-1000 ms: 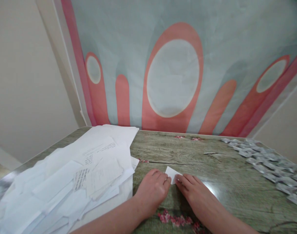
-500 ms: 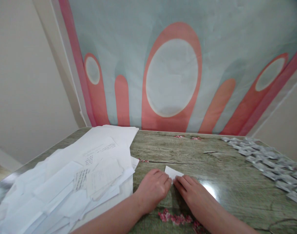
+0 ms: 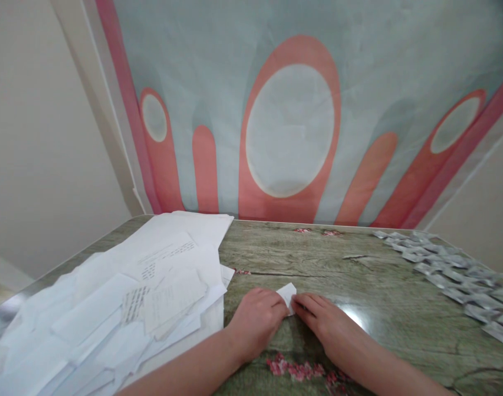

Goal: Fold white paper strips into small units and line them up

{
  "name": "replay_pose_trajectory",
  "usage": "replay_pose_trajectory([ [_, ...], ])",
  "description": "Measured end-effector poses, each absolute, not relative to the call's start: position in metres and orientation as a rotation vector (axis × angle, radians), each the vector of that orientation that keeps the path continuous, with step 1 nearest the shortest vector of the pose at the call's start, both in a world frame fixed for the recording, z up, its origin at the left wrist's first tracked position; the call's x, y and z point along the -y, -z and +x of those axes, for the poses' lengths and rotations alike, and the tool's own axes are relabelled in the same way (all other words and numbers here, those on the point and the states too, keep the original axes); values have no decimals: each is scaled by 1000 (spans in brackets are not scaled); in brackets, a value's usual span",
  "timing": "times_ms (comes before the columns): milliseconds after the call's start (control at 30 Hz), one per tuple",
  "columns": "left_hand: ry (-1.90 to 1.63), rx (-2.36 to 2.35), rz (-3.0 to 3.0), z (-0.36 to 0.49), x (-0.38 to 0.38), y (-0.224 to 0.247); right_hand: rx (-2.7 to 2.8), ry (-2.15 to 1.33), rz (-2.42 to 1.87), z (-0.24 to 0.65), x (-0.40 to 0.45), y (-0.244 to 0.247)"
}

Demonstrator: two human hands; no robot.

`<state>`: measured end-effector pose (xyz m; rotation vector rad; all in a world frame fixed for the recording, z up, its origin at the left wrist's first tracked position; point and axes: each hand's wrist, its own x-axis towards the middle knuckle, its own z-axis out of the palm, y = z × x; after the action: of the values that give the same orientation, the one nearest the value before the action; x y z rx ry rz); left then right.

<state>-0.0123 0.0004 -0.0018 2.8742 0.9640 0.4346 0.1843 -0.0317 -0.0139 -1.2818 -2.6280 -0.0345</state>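
A small folded piece of white paper (image 3: 288, 294) lies at the middle of the table between my two hands. My left hand (image 3: 257, 320) grips its left side, fingers curled and closed. At the paper's right edge, my right hand (image 3: 321, 319) presses with its fingertips held together. Its thumb is partly tucked underneath, and the lower part of the paper is hidden by my fingers.
To the left spreads a large heap of white paper sheets (image 3: 107, 324), some printed. Rows of small folded grey-white paper pieces (image 3: 453, 275) lie along the right side of the wood-patterned table (image 3: 268, 253). A painted panel (image 3: 218, 71) stands behind.
The paper has been folded narrower: its right part, which stuck out above my right fingers, is now turned over to the left. My hands stay in nearly the same place.
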Motion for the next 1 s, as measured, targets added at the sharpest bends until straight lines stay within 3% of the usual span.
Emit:
replay_pose_trajectory([
  [333,-617,-1007,2331,-14,-10,-2,2775,-49,-1174,194,33,-8],
  [1000,-650,-1170,2359,-5,-12,3,2833,-364,-1179,210,30,-24],
])
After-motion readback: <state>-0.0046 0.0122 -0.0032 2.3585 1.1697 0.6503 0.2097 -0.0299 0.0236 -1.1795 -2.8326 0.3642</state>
